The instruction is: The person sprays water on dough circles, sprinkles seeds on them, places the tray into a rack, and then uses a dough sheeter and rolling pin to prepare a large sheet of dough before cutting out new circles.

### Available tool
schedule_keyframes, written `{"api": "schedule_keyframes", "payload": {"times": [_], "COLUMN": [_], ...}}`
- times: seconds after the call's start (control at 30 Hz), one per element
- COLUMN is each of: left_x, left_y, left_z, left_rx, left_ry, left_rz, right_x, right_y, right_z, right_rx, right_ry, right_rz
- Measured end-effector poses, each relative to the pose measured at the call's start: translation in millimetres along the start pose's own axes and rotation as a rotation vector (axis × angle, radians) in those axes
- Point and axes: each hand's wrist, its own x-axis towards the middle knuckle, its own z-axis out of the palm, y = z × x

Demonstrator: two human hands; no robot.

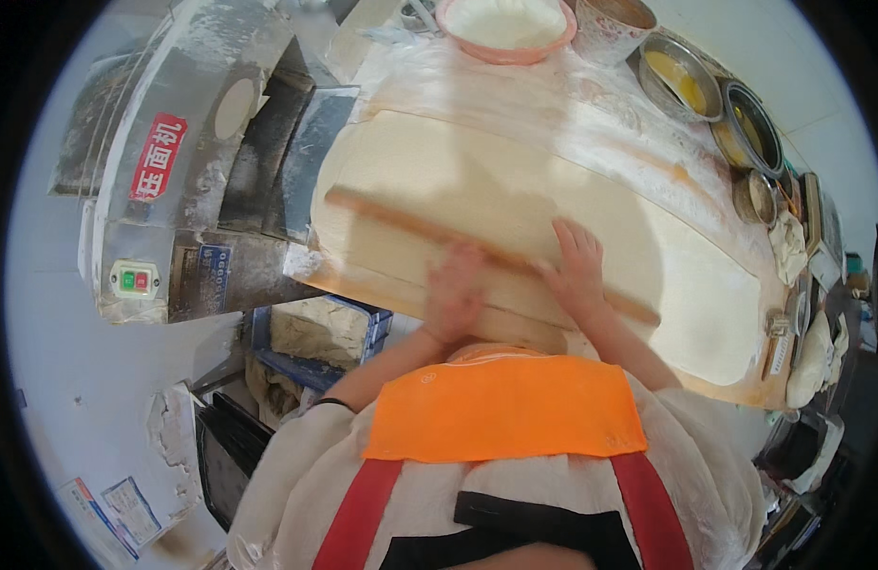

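A large pale sheet of dough lies spread over the wooden board, reaching from the machine on the left to the board's right end. A long thin wooden rolling pin slants across it, its right end nearer to me. My left hand is at the middle of the pin, smeared by motion, its fingers seemingly laid flat toward the pin. Further right, my right hand rests across the pin, fingers stretched out and thumb spread to the left. Neither hand is wrapped round the pin.
A floury metal dough machine stands at the left. Below it sits a blue crate with dough. A pink basin of flour, a metal bowl with yellow liquid and a dark-rimmed pot line the far side. A scraper lies at right.
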Motion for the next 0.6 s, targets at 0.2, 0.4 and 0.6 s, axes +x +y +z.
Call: {"api": "schedule_keyframes", "payload": {"times": [0.2,0.4,0.6], "left_x": [-23,-31,9], "left_y": [-94,-136,-153], "left_z": [-129,-163,-146], "left_rx": [0.292,0.374,0.310], "left_ry": [-0.177,-0.375,-0.411], "left_rz": [-0.007,0.188,0.221], "right_x": [-112,-148,-115], "right_y": [-6,-3,-9], "right_z": [-17,-21,-25], "right_rx": [-0.036,-0.046,-0.119], "right_ry": [-0.263,-0.272,-0.195], "right_rz": [-0.104,-0.218,-0.124]}}
